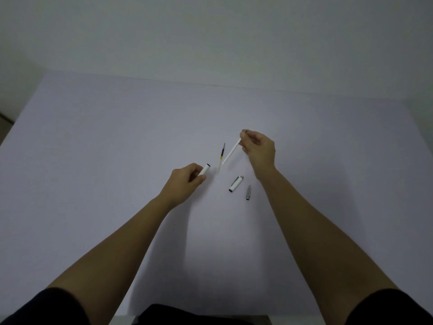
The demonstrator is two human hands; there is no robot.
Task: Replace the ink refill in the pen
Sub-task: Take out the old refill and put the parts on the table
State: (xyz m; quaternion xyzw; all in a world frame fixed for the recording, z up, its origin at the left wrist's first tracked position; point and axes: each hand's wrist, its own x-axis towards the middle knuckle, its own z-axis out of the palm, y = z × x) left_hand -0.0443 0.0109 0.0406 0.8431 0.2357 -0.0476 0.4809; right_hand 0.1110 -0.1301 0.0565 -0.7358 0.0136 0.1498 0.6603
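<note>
My left hand (pixel 185 181) grips a white pen barrel (pixel 205 169) whose open end points up and to the right. My right hand (pixel 259 150) pinches a thin white ink refill (pixel 230 153) by its upper end, and the refill slants down-left toward the barrel without touching it. Another refill (pixel 222 155) with a dark tip, a yellow band and a clear tail lies on the table between my hands. A white pen cap with a silver clip (pixel 236 184) and a grey metal tip cone (pixel 248 192) lie just below my right wrist.
The work goes on over a pale lavender table (pixel 105 148) that meets a plain wall at the back. Its near edge runs close to my dark-clothed body at the bottom of the view.
</note>
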